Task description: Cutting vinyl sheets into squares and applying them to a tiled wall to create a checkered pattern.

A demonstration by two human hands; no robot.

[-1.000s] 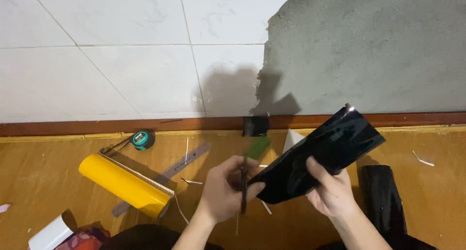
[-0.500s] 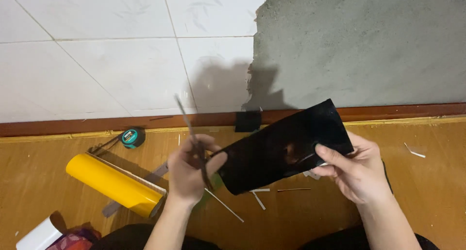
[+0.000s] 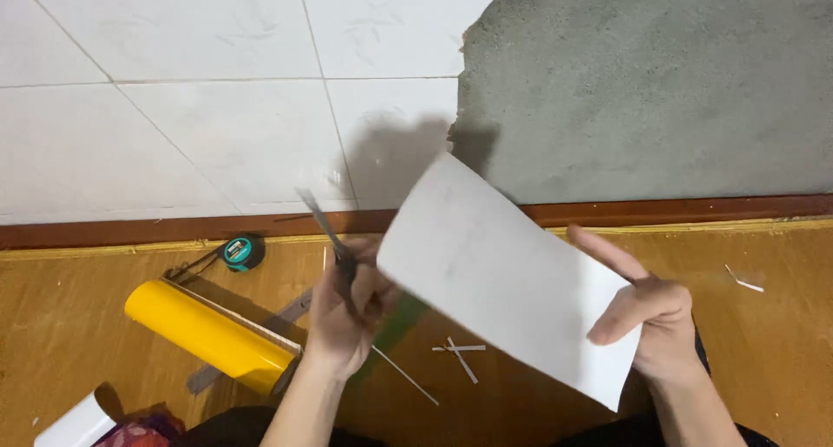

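Between your hands: a white sheet (image 3: 508, 278), held up off the floor and tilted, its upper left corner high and its lower right corner low.
Sheet position: it hangs in front of the red-brown skirting (image 3: 694, 211) and over the wooden floor (image 3: 781, 343), touching neither.
Your right hand (image 3: 646, 312): it pinches the sheet's right edge, thumb in front, forefinger stretched out toward the upper left.
Your left hand (image 3: 351, 312): it is closed round a thin dark tool (image 3: 323, 223) that looks like scissors, though blur leaves that uncertain; the tip points up and to the left, just beside the sheet's left edge.
Under the sheet: thin white strips (image 3: 460, 351) lie scattered on the floor.
To your left: a yellow roll (image 3: 208, 334) lies on the floor with a grey ruler (image 3: 291, 308) just beside it, and a small tape measure (image 3: 241, 251) sits near the skirting.
Behind: white wall tiles (image 3: 173, 82) on the left, bare grey plaster (image 3: 659, 82) on the right.
Far right: one more white scrap (image 3: 744, 282) on the floor.
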